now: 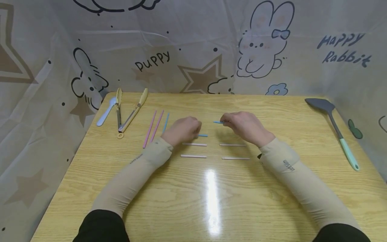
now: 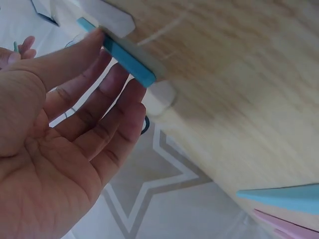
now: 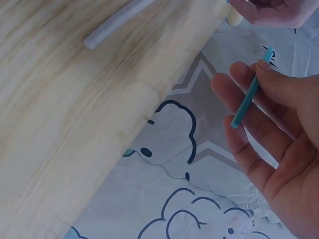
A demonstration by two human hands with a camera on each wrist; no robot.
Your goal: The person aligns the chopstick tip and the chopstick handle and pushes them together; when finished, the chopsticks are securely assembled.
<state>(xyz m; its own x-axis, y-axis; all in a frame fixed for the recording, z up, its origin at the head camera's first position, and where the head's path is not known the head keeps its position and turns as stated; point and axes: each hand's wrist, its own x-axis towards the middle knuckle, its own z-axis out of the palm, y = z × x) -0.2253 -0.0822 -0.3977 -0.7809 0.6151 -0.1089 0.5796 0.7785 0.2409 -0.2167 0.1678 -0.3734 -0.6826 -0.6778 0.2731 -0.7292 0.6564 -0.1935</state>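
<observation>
My left hand is at the table's middle, thumb and fingertips on a short blue stick that lies at the tabletop. To its right, my right hand pinches another blue stick between thumb and fingers, held above the table. Nearer to me are pale, thin sticks in two columns: a left pair, with its upper stick close to the left hand, and a right pair, with its upper stick below the right hand. Left of the left hand lie two longer pink sticks and a blue one.
Tongs lie spread at the back left, beside a pale blue spoon. A spatula with a mint handle lies along the right side. A printed cloth hangs behind the wooden table.
</observation>
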